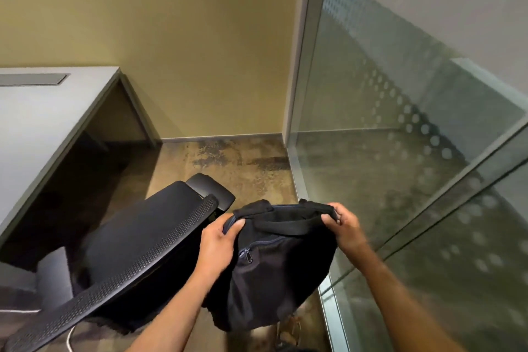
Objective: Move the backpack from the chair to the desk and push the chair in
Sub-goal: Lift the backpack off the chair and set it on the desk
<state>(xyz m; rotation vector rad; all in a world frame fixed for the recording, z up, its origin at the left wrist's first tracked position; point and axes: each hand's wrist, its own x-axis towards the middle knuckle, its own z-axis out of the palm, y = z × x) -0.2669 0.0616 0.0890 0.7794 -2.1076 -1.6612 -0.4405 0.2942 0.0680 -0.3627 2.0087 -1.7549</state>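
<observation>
A black backpack (pixel 274 271) with a grey-blue zip hangs in the air to the right of the chair, held up by both hands. My left hand (pixel 218 240) grips its top left edge near the zip. My right hand (pixel 344 227) grips the top right corner by the carry strap. The black office chair (pixel 137 246) with a mesh back and padded armrest stands at lower left, pulled out from the grey desk (pixel 37 123), which fills the left side. The chair's seat looks bare.
A glass partition (pixel 400 151) with a dotted frosted band runs along the right, close to the backpack. A yellow wall stands behind. Mottled brown floor (pixel 228 157) lies between desk and glass. A white cable (pixel 68 340) trails on the floor under the chair.
</observation>
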